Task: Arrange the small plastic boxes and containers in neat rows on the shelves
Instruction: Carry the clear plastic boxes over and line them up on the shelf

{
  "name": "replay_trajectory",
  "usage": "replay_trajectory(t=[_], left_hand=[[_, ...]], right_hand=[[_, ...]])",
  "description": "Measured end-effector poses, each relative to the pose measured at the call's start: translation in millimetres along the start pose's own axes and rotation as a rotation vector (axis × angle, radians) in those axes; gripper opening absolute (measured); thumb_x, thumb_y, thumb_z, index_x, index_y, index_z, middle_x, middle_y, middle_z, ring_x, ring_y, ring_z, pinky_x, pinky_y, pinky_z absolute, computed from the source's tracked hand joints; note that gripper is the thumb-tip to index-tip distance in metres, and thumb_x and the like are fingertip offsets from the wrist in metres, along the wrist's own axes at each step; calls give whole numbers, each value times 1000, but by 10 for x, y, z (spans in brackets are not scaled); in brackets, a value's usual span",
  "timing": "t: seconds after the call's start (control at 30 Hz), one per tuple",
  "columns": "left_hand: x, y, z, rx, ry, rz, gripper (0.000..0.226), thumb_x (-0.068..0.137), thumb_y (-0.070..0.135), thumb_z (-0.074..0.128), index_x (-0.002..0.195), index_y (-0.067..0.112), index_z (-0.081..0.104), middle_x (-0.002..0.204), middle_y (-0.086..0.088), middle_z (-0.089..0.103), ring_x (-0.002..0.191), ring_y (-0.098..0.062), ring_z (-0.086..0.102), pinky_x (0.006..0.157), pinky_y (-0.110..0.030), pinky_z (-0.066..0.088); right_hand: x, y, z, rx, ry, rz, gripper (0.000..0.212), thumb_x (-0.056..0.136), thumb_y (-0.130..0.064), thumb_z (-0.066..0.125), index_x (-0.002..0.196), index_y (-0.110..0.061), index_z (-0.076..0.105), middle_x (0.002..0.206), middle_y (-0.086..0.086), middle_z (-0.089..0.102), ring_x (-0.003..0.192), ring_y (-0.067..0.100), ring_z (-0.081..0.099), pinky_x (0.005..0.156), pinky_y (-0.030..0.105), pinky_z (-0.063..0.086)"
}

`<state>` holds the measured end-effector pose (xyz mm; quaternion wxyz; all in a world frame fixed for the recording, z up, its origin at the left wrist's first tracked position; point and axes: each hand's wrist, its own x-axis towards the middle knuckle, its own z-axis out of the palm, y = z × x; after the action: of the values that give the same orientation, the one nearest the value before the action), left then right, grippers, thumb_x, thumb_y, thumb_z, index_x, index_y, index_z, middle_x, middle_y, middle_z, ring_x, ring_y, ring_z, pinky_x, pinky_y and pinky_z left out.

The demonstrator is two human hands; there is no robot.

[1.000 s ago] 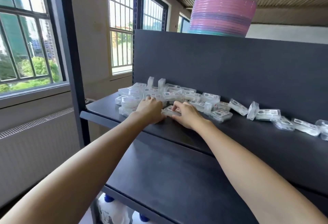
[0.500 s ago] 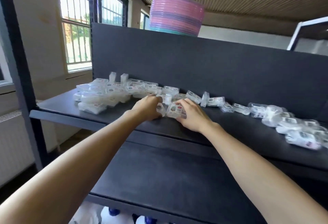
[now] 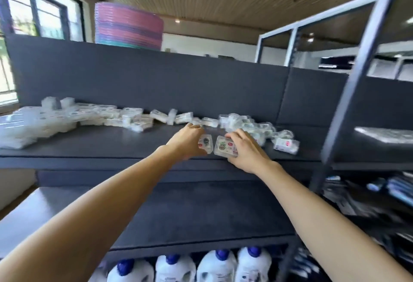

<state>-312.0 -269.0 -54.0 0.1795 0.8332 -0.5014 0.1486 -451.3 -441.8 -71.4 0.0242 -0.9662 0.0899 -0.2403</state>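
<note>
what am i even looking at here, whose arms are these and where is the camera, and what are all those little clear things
There is no machine here. A person wears a wide-angle camera on the head, so you look down along their own two bare arms. The left hand and right hand each hold a small clear plastic box with a coloured label: the left box and the right box, side by side near the front of a dark shelf. Many more such boxes lie scattered along the back of the shelf. A stack of pink and purple basins sits up top, and white bottles with blue caps stand below.
</note>
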Motion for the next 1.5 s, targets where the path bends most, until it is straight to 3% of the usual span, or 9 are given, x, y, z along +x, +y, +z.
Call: replay_trajectory(t=[0.27, 0.5, 0.67, 0.83, 1.07, 1.5], left_hand=[[293, 1610, 554, 79, 10, 244, 67, 77, 40, 77, 134, 19, 50, 128, -2, 53, 121, -25, 44, 96, -38, 36], [466, 2907, 1005, -49, 1, 397, 56, 75, 35, 78, 123, 20, 54, 119, -1, 53, 114, -25, 45, 88, -39, 38], [634, 3491, 1225, -44, 8, 473, 65, 78, 36, 78, 134, 21, 48, 126, 1, 49, 118, -23, 40, 96, -36, 36], [990, 3920, 1397, -36, 12, 518, 65, 80, 37, 76, 136, 21, 47, 128, 1, 50, 117, -23, 39, 97, -36, 36], [1749, 4450, 1730, -83, 60, 552, 64, 81, 36, 75, 137, 23, 47, 128, 0, 48, 116, -24, 38, 98, -36, 35], [3355, 5233, 2553, -220, 66, 447, 66, 80, 36, 76, 138, 20, 48, 129, -5, 45, 114, -27, 35, 99, -39, 38]], right_hand=[[-1308, 1061, -522, -98, 9, 197, 75, 79, -19, 78, 146, -19, 43, 137, -3, 39, 125, 23, 44, 107, 40, 41], [-2313, 1857, -1014, -167, 33, 366, 73, 78, -14, 80, 140, -22, 43, 129, -2, 42, 118, 24, 47, 99, 43, 46], [-2706, 2342, -1243, -181, 34, 449, 67, 80, -9, 77, 137, -20, 44, 129, -1, 41, 120, 23, 45, 96, 42, 46], [-2820, 2823, -1340, -181, 68, 510, 66, 84, -7, 75, 139, -20, 42, 130, -3, 37, 123, 21, 44, 96, 37, 46], [-2672, 3648, -1420, -260, 96, 542, 63, 83, -10, 76, 137, -22, 44, 129, -3, 36, 120, 23, 47, 94, 39, 48], [-2121, 5550, -1601, -294, 35, 520, 67, 82, -12, 77, 139, -23, 45, 128, -3, 36, 125, 20, 37, 102, 39, 44]])
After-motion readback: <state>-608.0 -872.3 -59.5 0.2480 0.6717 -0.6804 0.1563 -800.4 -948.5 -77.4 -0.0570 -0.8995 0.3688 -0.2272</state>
